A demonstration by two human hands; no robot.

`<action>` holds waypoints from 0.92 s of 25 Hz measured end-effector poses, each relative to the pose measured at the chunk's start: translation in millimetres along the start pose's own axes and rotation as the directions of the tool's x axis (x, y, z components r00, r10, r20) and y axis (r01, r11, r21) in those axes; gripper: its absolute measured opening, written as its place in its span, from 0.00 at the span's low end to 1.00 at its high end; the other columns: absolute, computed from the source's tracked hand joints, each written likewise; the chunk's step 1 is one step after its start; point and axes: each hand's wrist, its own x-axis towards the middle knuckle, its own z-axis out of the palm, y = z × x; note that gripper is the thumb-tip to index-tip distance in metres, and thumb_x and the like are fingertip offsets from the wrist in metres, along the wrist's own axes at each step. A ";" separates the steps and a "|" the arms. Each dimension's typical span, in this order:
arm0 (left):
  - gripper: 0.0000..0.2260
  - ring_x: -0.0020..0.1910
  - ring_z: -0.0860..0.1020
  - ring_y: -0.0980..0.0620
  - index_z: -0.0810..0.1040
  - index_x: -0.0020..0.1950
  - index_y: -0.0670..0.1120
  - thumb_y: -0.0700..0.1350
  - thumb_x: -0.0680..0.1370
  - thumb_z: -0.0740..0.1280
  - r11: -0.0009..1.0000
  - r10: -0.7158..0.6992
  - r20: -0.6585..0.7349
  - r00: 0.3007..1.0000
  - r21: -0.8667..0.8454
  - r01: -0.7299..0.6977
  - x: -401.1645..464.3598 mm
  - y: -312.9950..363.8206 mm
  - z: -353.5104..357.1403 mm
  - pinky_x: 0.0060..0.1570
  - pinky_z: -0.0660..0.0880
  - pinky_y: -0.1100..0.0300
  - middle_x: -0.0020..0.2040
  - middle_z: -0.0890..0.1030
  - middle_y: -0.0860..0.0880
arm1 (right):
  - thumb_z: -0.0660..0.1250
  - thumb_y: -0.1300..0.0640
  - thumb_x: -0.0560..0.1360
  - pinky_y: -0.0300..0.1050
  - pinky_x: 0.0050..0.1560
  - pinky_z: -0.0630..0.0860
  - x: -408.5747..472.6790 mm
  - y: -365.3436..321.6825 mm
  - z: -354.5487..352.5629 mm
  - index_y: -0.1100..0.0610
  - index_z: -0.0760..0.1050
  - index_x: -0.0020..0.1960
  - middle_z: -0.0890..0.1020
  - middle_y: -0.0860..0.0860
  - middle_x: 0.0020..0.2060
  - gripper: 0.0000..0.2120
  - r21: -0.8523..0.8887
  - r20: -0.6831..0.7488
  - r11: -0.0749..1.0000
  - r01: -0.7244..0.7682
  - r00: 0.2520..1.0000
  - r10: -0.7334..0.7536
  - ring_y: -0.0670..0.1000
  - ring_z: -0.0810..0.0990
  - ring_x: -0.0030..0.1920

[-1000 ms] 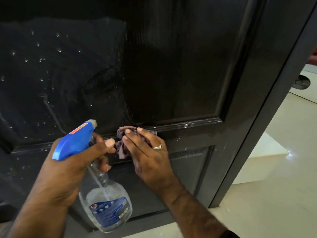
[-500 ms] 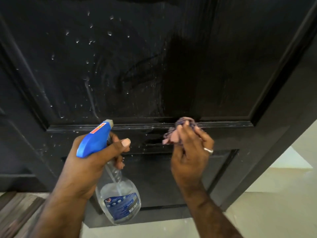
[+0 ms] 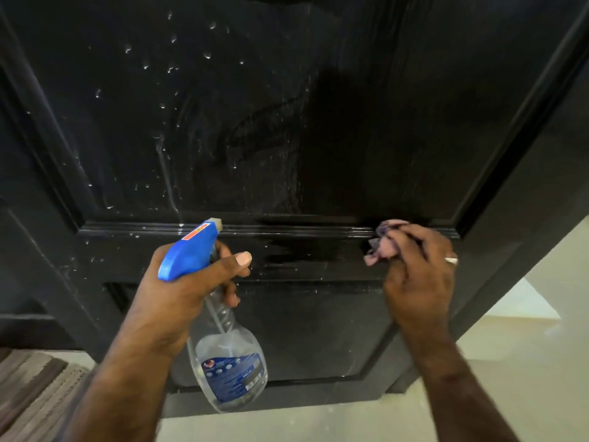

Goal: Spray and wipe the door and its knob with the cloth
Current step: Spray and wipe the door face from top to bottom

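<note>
A black panelled door (image 3: 318,106) fills the view, with spray droplets and a run of liquid on the left half of its upper panel. My left hand (image 3: 188,282) grips a clear spray bottle (image 3: 228,362) with a blue trigger head, its nozzle pointing at the door's middle rail. My right hand (image 3: 417,272) presses a bunched pink-purple cloth (image 3: 384,242) against the moulding at the right end of that rail. A ring shows on this hand. No knob is in view.
Pale tiled floor (image 3: 510,378) lies below and to the right of the door's edge. A striped brown mat (image 3: 32,393) sits at the lower left. The door's right edge (image 3: 541,202) stands open to a lit room.
My right hand has slid the cloth rightwards along the middle rail's moulding, from beside the spray bottle to the panel's right corner. The view has shifted; my left hand keeps holding the bottle.
</note>
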 end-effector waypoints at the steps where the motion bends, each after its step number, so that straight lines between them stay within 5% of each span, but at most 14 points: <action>1: 0.21 0.30 0.77 0.40 0.81 0.37 0.47 0.58 0.59 0.86 1.000 -0.001 0.001 1.000 0.001 0.001 -0.2 -0.2 -1.0 0.34 0.79 0.50 0.38 0.84 0.41 | 0.67 0.68 0.78 0.55 0.62 0.77 -1.2 6.8 -2.8 0.63 0.86 0.62 0.83 0.57 0.60 0.15 -0.035 -0.011 0.997 -0.070 0.997 0.070 0.63 0.80 0.59; 4: 0.14 0.30 0.76 0.40 0.80 0.38 0.44 0.47 0.67 0.84 1.000 0.016 -0.011 1.000 0.012 -0.015 -3.4 2.3 -7.8 0.34 0.78 0.50 0.36 0.82 0.40 | 0.67 0.66 0.74 0.58 0.60 0.76 -5.7 -27.0 10.4 0.63 0.85 0.62 0.83 0.56 0.59 0.18 -0.031 -0.024 0.993 -0.115 0.993 0.115 0.62 0.77 0.59; 11: 0.13 0.28 0.76 0.42 0.78 0.38 0.40 0.43 0.68 0.81 0.999 0.029 -0.155 0.988 0.042 -0.023 -22.9 11.5 -32.7 0.37 0.77 0.48 0.40 0.79 0.28 | 0.72 0.59 0.74 0.59 0.66 0.71 -5.5 -178.1 81.7 0.54 0.83 0.68 0.81 0.49 0.66 0.21 0.187 0.228 0.958 0.216 0.939 -0.256 0.57 0.76 0.66; 15: 0.11 0.27 0.75 0.43 0.78 0.38 0.38 0.40 0.70 0.78 0.999 0.045 -0.158 0.986 0.031 -0.041 -25.0 12.7 -29.9 0.31 0.77 0.54 0.41 0.79 0.28 | 0.68 0.59 0.82 0.58 0.65 0.73 -4.4 -144.4 77.2 0.53 0.83 0.69 0.83 0.48 0.67 0.16 0.121 0.122 0.917 0.379 0.912 -0.393 0.56 0.80 0.65; 17: 0.13 0.28 0.75 0.42 0.77 0.38 0.38 0.42 0.69 0.80 0.999 0.033 -0.119 0.992 0.029 -0.030 -22.3 9.4 -21.3 0.34 0.77 0.52 0.40 0.81 0.30 | 0.69 0.58 0.83 0.58 0.62 0.75 -7.2 -83.7 56.7 0.54 0.84 0.67 0.84 0.50 0.64 0.13 -0.016 -0.008 0.954 0.300 0.954 -0.300 0.60 0.83 0.61; 19: 0.17 0.29 0.75 0.42 0.78 0.38 0.38 0.45 0.67 0.83 0.999 0.024 -0.058 0.998 0.026 -0.023 -17.3 5.8 -9.6 0.35 0.77 0.49 0.39 0.82 0.32 | 0.72 0.60 0.82 0.55 0.63 0.74 -7.7 -19.4 29.8 0.59 0.84 0.65 0.83 0.57 0.61 0.13 -0.094 -0.174 0.993 0.070 0.981 -0.086 0.65 0.82 0.57; 21: 0.18 0.29 0.76 0.42 0.79 0.38 0.41 0.51 0.64 0.84 0.999 0.035 -0.031 0.999 0.038 -0.033 -11.1 4.1 -1.2 0.35 0.77 0.49 0.38 0.82 0.37 | 0.72 0.61 0.82 0.49 0.64 0.75 -7.0 19.1 12.3 0.63 0.82 0.68 0.81 0.61 0.61 0.15 0.006 -0.294 0.975 -0.221 0.932 0.213 0.66 0.78 0.59; 23: 0.19 0.29 0.76 0.41 0.80 0.38 0.45 0.55 0.61 0.84 0.998 0.049 -0.022 0.999 0.044 -0.048 -8.4 5.8 4.5 0.34 0.77 0.50 0.37 0.83 0.40 | 0.72 0.61 0.82 0.55 0.61 0.79 -5.3 21.5 14.3 0.65 0.80 0.70 0.79 0.61 0.61 0.18 0.133 -0.345 0.911 -0.389 0.844 0.411 0.63 0.76 0.61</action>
